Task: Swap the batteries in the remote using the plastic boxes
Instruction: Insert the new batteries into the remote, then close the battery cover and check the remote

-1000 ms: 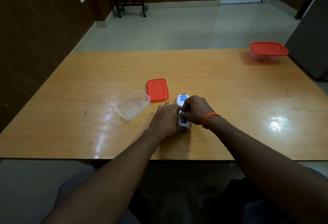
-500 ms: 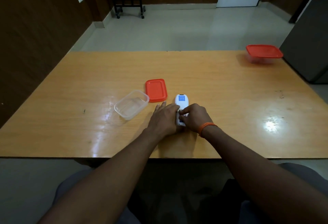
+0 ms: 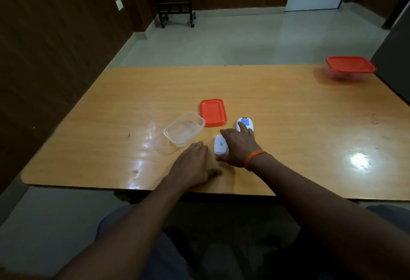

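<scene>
Both remote (image 3: 244,123) and cover (image 3: 220,144) lie under right hand (image 3: 239,146).

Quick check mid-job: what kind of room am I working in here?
Probably a plain indoor office or meeting room, though that is a guess: a large wooden table, dark wood-panelled walls, a pale tiled floor and a wheeled stand against the far wall.

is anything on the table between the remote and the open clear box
Nothing visible blocks it. The white remote under the right hand and the lidless clear plastic box have bare wooden table between them. The loose red lid lies just beyond that line; the white battery cover lies nearer the person.
</scene>
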